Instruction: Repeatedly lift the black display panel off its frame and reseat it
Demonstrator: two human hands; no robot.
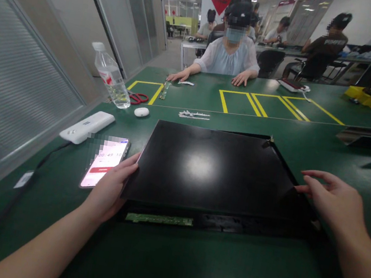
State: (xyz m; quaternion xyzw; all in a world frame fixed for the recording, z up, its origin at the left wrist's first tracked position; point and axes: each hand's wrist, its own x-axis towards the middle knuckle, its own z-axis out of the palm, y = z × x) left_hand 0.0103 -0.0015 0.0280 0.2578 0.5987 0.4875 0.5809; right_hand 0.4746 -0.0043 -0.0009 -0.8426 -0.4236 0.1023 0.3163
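Black panel [211, 172] flat, long axis left-right, left hand [111, 190] clamped on its edge, right hand [333, 201] open

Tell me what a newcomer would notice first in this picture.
The glossy black panel lying flat mid-table draws the eye first, with the left hand gripping its near left corner and the right hand spread at its right edge. Next comes the lit phone just left of it, then the person in a pale top seated across the green table.
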